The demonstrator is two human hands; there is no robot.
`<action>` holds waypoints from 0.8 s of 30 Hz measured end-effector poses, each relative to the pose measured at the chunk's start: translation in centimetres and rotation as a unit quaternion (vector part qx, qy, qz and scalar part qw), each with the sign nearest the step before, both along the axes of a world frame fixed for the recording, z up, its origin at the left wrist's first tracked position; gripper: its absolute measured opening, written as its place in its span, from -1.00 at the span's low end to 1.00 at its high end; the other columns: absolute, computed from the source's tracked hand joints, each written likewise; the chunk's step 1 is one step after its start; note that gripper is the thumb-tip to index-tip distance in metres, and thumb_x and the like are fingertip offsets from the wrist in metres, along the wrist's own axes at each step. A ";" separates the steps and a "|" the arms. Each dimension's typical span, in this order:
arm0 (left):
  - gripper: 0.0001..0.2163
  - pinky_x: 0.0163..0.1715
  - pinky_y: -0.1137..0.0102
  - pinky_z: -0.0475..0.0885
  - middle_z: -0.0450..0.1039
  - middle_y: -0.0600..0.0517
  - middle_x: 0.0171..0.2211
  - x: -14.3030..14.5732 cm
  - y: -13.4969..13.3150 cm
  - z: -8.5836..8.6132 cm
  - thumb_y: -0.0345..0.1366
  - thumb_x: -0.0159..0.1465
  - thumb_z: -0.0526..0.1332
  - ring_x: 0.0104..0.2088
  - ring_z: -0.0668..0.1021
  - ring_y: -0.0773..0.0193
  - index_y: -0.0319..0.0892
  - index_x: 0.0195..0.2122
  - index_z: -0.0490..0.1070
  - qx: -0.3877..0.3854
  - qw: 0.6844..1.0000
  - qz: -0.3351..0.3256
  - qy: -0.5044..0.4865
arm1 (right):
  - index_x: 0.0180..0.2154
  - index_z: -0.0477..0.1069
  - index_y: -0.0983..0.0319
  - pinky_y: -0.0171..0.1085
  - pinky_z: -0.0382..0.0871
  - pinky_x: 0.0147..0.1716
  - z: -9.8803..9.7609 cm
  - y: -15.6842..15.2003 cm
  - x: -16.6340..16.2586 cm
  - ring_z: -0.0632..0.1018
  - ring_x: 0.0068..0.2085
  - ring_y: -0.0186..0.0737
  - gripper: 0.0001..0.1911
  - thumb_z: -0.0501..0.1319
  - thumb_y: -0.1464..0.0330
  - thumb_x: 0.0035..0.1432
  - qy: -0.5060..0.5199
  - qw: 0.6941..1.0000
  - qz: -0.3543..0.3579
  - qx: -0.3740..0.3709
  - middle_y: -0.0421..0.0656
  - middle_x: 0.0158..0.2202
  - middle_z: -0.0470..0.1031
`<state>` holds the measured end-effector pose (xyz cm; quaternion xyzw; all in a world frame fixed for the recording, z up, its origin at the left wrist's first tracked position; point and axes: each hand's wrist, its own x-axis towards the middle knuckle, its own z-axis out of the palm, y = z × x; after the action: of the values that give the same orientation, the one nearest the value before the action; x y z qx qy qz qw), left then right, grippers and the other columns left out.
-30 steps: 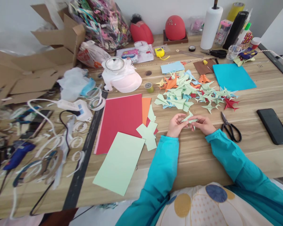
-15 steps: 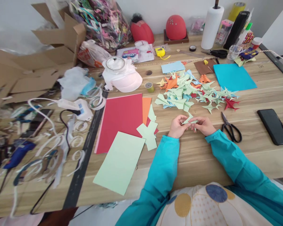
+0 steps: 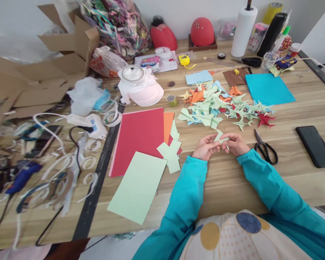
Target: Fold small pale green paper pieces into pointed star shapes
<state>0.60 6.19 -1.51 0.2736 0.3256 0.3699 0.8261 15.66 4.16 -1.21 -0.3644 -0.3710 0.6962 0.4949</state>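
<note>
Between both hands is a small pale green piece of folded paper (image 3: 219, 137), its creased points sticking out past the fingertips. My left hand (image 3: 206, 147) pinches its left side. On the other side, the fingers and thumb of my right hand (image 3: 236, 144) are closed on it. Just beyond the hands lies a heap of folded paper shapes (image 3: 211, 103), mostly pale green with some orange, red and blue. Left of my left hand, a pale green cut-out cross shape (image 3: 171, 155) rests partly over red paper (image 3: 142, 139) and a pale green sheet (image 3: 137, 186).
Black-handled scissors (image 3: 265, 147) lie right of my right hand, with a black phone (image 3: 315, 146) farther right. Blue paper (image 3: 269, 88) is behind. To the left are cables, white tape rolls (image 3: 89, 162) and a power strip (image 3: 96, 126). A white cap (image 3: 144, 90) stands at the back.
The folded paper has turned in the fingers, and one end now points up more. Both hands have shifted very slightly; everything else stays put.
</note>
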 end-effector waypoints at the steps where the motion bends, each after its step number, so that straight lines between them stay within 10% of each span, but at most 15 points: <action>1: -0.59 -0.59 0.52 0.33 0.48 0.03 -0.54 0.0 0.0 0.0 -0.41 -0.15 0.36 -0.63 0.45 0.45 -0.28 -0.22 0.37 -0.001 1.000 0.002 0.002 | -0.37 0.47 0.26 -0.44 0.27 -0.72 0.0 0.0 0.0 0.44 -0.63 -0.38 -0.81 0.31 0.43 -0.15 0.002 1.000 0.000 0.000 -0.21 -0.64 0.47; 24: -0.56 -0.51 0.46 0.42 0.51 -0.03 -0.52 -0.4 0.2 -0.2 -0.43 -0.08 0.33 -0.57 0.51 0.37 -0.29 -0.13 0.33 0.021 1.000 0.008 0.012 | -0.37 0.49 0.26 -0.43 0.27 -0.69 -0.2 0.2 0.0 0.43 -0.59 -0.38 -0.83 0.29 0.42 -0.13 -0.023 0.999 -0.013 0.027 -0.21 -0.63 0.44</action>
<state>0.16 6.40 -1.68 0.2929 0.3301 0.3802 0.8129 15.62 4.33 -1.44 -0.3718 -0.3964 0.6707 0.5047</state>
